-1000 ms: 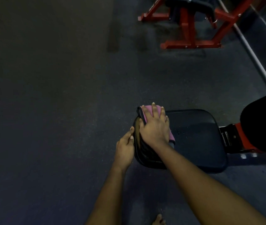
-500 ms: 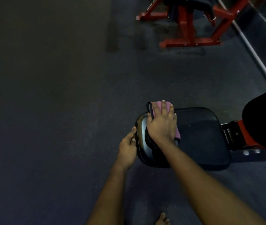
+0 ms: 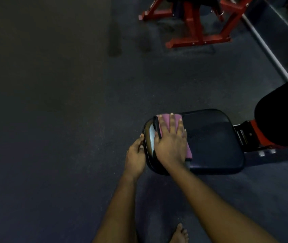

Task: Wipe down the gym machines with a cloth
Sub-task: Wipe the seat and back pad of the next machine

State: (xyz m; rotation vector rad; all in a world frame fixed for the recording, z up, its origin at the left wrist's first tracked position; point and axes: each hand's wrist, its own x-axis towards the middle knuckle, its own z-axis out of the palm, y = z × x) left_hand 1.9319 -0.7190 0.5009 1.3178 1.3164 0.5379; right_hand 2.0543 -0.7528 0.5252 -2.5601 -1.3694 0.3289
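hands, right: right hand [image 3: 172, 146] flat, fingers straight, pressing pink cloth [image 3: 164, 120] onto black seat pad [image 3: 213, 141] | hands, left: left hand [image 3: 135, 156] curled round seat pad's end edge, gripping

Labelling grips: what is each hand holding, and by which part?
The left hand grips the black padded seat by its end edge. The right hand holds nothing: it presses the folded pink cloth flat on the seat.
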